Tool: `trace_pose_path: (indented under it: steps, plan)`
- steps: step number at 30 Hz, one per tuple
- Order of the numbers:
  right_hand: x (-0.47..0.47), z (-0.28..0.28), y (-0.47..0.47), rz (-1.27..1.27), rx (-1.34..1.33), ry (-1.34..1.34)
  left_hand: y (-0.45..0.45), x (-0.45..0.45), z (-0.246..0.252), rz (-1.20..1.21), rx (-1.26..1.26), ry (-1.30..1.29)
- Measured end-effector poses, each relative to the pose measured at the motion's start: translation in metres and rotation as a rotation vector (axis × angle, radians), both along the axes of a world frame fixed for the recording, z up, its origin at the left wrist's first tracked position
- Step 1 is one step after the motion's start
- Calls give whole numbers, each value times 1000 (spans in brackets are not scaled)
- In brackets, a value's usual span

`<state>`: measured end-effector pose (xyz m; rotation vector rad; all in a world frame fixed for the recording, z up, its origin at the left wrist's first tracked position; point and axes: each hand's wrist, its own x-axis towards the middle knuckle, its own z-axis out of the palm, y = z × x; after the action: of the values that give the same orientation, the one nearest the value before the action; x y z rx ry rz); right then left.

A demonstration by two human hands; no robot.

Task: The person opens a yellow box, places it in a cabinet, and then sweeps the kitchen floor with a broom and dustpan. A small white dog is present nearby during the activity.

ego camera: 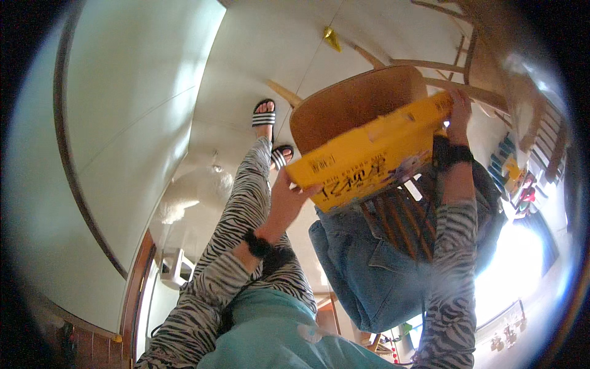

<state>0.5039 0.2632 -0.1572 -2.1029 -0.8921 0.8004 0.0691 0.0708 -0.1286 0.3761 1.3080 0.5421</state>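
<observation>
A yellow cardboard box (368,154) with dark printing is held up between my two hands, slanting up to the right. My left hand (289,198) grips its lower left end, the thumb on the printed side. At the upper right end my right hand (458,117) has hold of it, most of the fingers hidden behind. The box overlaps the front of a chair's brown seat (359,104). Below and behind it hangs a blue denim jacket (373,276) over a chair back with brown slats (396,221).
A second wooden chair (454,69) stands beyond the first. A yellow wrapper (331,38) lies on the pale floor (258,50). Left of my legs is a fluffy white animal (198,189), with a white plastic stool (177,270) below it. A pale wall (124,115) rises at left.
</observation>
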Motion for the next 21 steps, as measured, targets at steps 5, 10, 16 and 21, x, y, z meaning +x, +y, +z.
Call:
trace_pose_path:
  steps: [5, 10, 16, 21]
  plan:
    - [17, 116, -78, -289, 168, 411, -24, -1, 79, -320, 440, 142]
    - [29, 151, -155, -259, 118, 218, -55, -7, 107, -683, 848, 209]
    - [28, 165, -200, -354, 102, 242, -87, 6, 112, -836, 1066, 198]
    - [14, 179, -204, -437, 231, 287, -84, -1, 109, -948, 1236, 118]
